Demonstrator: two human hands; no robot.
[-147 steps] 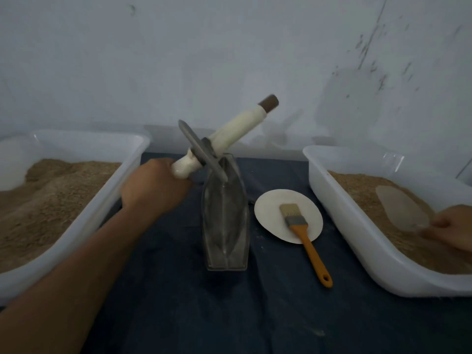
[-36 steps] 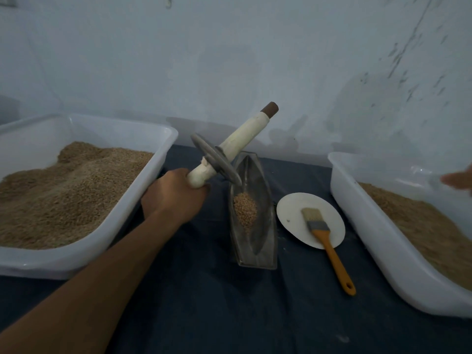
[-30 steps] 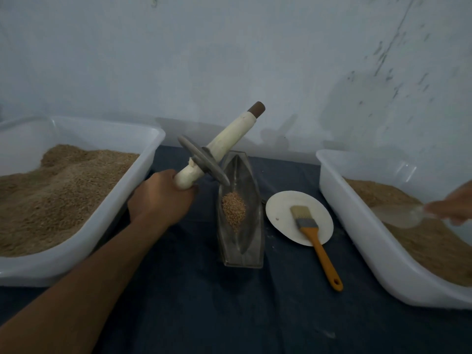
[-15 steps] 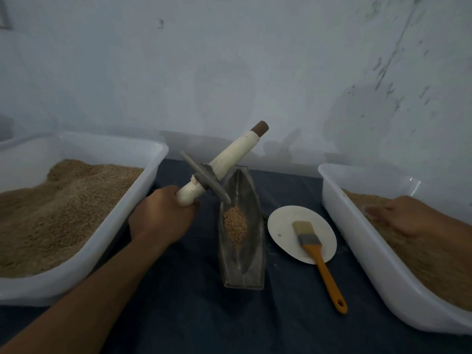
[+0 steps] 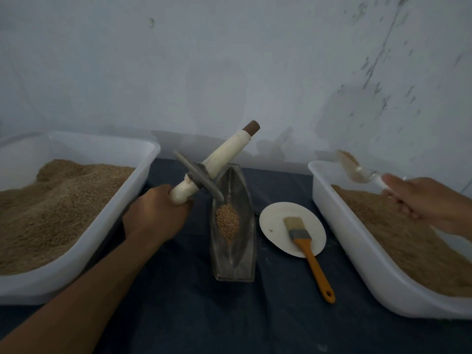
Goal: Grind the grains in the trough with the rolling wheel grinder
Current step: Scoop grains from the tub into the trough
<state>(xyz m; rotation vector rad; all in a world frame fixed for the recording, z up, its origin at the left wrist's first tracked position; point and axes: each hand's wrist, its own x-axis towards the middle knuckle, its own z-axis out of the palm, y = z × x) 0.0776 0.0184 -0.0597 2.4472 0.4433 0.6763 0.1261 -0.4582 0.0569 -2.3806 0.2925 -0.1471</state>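
Your left hand (image 5: 155, 215) grips the lower end of the rolling wheel grinder (image 5: 204, 175), fingers wrapped round the white handle. The grinder is tilted, its wheel edge sitting at the far end of the trough (image 5: 233, 226), just above the grains (image 5: 227, 223). Your right hand (image 5: 419, 198) holds a clear scoop (image 5: 353, 167) by its handle, raised over the right tub (image 5: 357, 256); a little brown material shows at the tip of the scoop.

Progress: the trough stands on the bench (image 5: 268, 318) between the two tubs, with one small heap of whole-looking grains in its middle. So loading looks at least partly done, grinding not started as far as you can judge; the grains look unbroken. Left to do: probably tip the scoop in or put it down, get both hands on the handle, then roll the wheel back and forth along the trough.

Counts: one trough, one grinder with one wheel, one heap of grains in the trough. Two white tubs, left tub (image 5: 84, 249) and right one, both holding brown granular stuff. One scoop. One white plate (image 5: 275, 223), one brush (image 5: 306, 249) with orange handle lying across it, handle end on the bench. Two hands.
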